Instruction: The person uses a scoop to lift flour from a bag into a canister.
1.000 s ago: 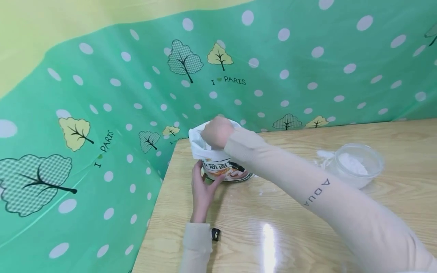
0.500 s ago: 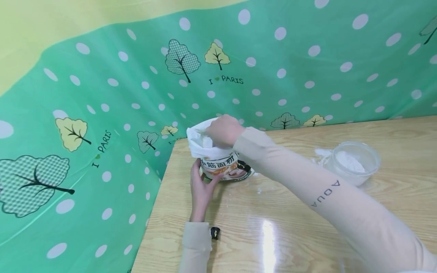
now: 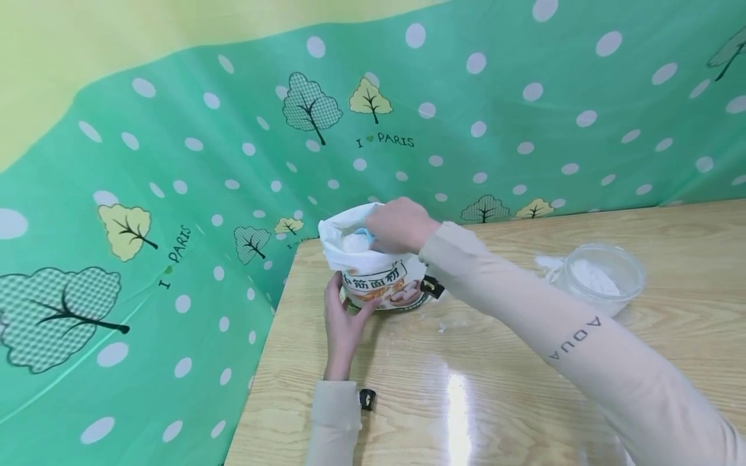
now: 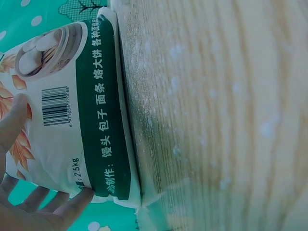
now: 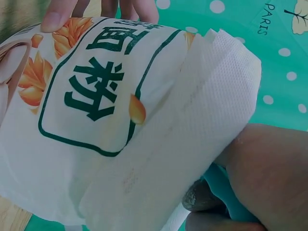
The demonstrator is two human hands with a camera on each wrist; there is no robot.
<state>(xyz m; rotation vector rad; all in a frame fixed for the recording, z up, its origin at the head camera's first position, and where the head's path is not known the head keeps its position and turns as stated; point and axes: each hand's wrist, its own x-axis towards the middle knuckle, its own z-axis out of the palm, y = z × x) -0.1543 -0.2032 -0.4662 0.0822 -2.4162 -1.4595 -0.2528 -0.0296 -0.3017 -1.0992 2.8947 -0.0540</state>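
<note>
A white flour bag (image 3: 373, 285) with a green-lettered label stands at the back left of the table, its top rolled outward and open. My left hand (image 3: 344, 320) grips its lower left side, thumb on the front and fingers round the side, as the left wrist view shows. My right hand (image 3: 402, 225) is at the bag's mouth, holding a blue scoop (image 3: 365, 232) by its handle. White flour (image 3: 355, 243) shows beside the scoop inside the mouth. In the right wrist view, part of the blue handle (image 5: 226, 192) shows between the fingers; the bag hides the rest.
A round clear tub (image 3: 635, 294) holding white flour stands on the wooden table (image 3: 524, 401) at the right, with a crumpled white piece (image 3: 549, 262) beside it. Flour specks dot the tabletop. A green patterned curtain (image 3: 233, 129) hangs behind and left.
My right hand has shifted right within the bag's mouth, and the blue scoop has come into view with flour beside it. My left hand keeps its grip on the bag.
</note>
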